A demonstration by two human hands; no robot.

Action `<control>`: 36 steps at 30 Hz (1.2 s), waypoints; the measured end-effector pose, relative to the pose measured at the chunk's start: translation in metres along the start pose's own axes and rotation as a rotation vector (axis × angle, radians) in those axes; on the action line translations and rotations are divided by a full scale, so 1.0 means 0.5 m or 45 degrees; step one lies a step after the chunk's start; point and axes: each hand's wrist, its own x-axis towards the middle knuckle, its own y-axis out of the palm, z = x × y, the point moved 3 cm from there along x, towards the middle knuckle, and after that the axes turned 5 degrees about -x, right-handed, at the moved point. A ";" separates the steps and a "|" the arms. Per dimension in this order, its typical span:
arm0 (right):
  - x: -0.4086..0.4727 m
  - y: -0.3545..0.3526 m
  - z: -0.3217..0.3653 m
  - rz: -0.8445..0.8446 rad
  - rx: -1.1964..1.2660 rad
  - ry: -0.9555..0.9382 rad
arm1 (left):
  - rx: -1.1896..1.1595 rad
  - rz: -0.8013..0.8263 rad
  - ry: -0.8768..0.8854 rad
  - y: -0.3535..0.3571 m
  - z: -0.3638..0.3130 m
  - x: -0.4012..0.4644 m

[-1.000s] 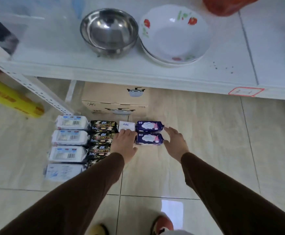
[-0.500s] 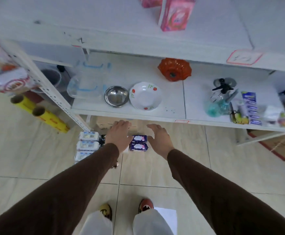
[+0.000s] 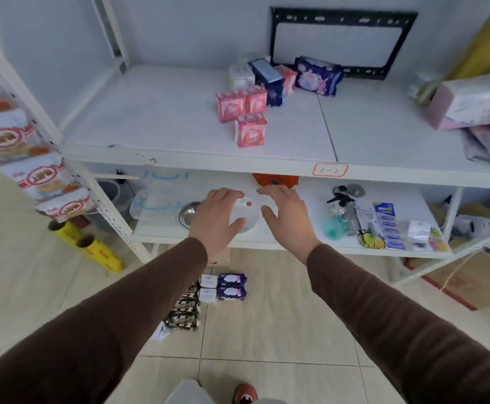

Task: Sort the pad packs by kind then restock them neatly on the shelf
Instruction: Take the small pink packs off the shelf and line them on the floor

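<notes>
Sorting looks underway: left hand (image 3: 219, 218) and right hand (image 3: 289, 217) hover spread, holding nothing. Next, probably gather the square pink pad packs (image 3: 245, 118) from the white metal shelf (image 3: 156, 112).

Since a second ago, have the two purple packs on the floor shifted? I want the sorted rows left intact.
No. The purple packs lie stacked beside the white packs, same as before. Only the camera and both hands rose.

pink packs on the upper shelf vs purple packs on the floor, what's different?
The pink packs stand upright in a loose cluster on the upper shelf; the purple packs lie flat on the floor, lined up one behind the other. The pink ones look boxy and squarish, the purple ones long and low. Both kinds are untouched: neither hand holds anything.
</notes>
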 end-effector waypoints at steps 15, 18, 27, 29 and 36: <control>0.195 -0.049 0.058 -0.058 0.152 0.157 | -0.060 -0.103 0.069 -0.166 0.092 0.163; 0.229 -0.039 0.040 -0.059 0.197 0.235 | -0.073 -0.082 0.040 -0.172 0.119 0.196; 0.377 -0.010 -0.038 0.072 0.161 0.156 | -0.099 -0.071 -0.102 -0.157 0.165 0.335; 0.405 -0.001 -0.057 0.139 0.138 0.085 | -0.114 -0.081 -0.150 -0.149 0.175 0.375; 0.470 -0.003 -0.108 0.417 0.172 -0.100 | -0.192 -0.042 -0.289 -0.107 0.190 0.519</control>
